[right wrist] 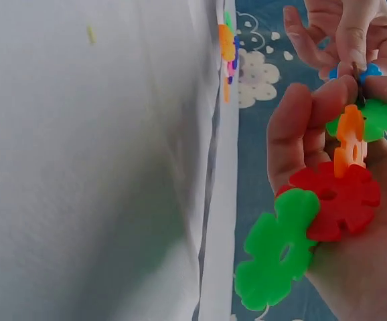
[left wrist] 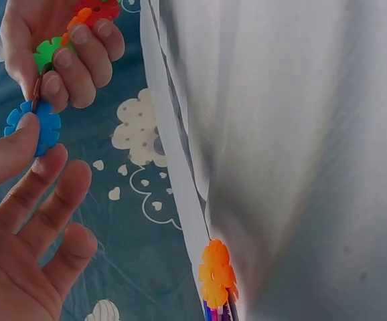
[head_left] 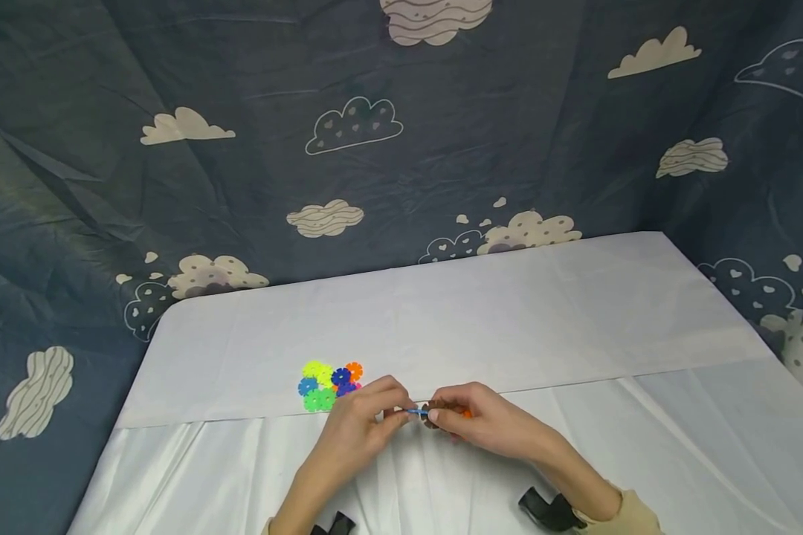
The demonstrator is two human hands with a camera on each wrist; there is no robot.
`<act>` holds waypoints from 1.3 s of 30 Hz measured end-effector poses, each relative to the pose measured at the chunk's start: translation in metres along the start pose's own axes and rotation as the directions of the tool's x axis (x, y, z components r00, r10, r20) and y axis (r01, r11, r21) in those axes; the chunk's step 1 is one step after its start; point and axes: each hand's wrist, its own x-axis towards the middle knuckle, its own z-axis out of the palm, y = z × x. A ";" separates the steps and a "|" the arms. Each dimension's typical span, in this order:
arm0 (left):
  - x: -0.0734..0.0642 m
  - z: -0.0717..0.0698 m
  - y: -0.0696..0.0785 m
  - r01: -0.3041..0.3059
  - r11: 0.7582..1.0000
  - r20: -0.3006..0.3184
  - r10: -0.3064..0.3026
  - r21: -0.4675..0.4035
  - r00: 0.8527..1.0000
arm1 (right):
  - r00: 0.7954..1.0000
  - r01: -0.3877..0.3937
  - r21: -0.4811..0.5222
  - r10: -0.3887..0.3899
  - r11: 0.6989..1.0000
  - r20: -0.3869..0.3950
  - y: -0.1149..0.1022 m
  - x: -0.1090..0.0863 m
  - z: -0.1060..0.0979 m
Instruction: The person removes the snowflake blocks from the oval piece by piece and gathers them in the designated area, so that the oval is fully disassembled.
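Note:
Between left thumb and index finger, my left hand pinches a blue notched flower-shaped disc; its other fingers are loosely spread. My right hand holds a chain of interlocking discs and pinches the brown disc at its end. In the right wrist view the chain runs on through a green disc, an orange disc and a red disc to another green disc over the palm. The blue disc meets the brown one edge to edge, crosswise; fingers partly hide the joint.
A small group of loose discs in yellow, green, blue, orange and purple lies on the white tablecloth, just beyond my left hand. Dark cloth with a cloud print hangs behind and beside the table. Black straps show near both wrists.

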 end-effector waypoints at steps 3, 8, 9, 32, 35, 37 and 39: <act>0.001 -0.001 0.000 0.017 1.000 -0.002 -0.017 -0.002 1.000 | 0.999 0.013 -0.029 -0.014 0.999 -0.043 -0.001 0.000 0.001; 0.001 -0.001 0.000 0.057 0.998 -0.010 -0.057 0.000 0.998 | 0.991 0.014 -0.098 -0.027 0.995 -0.128 -0.003 0.001 0.003; 0.001 -0.001 -0.001 0.070 0.997 -0.010 -0.070 0.009 0.997 | 0.990 0.017 -0.105 -0.031 0.994 -0.135 -0.003 0.002 0.004; -0.009 -0.044 -0.041 0.610 0.777 -0.056 -0.610 0.156 0.791 | 0.985 0.044 -0.014 -0.045 0.999 -0.168 0.000 0.001 0.002; -0.011 -0.047 -0.045 0.625 0.761 -0.071 -0.624 0.174 0.778 | 0.982 0.067 -0.013 -0.068 0.998 -0.174 0.000 0.002 0.001; -0.012 -0.048 -0.047 0.630 0.756 -0.079 -0.627 0.181 0.775 | 0.981 0.079 -0.017 -0.081 0.997 -0.176 0.001 0.002 0.000; -0.012 -0.049 -0.048 0.635 0.751 -0.090 -0.630 0.184 0.771 | 0.981 0.081 -0.022 -0.084 0.996 -0.177 0.001 0.002 -0.001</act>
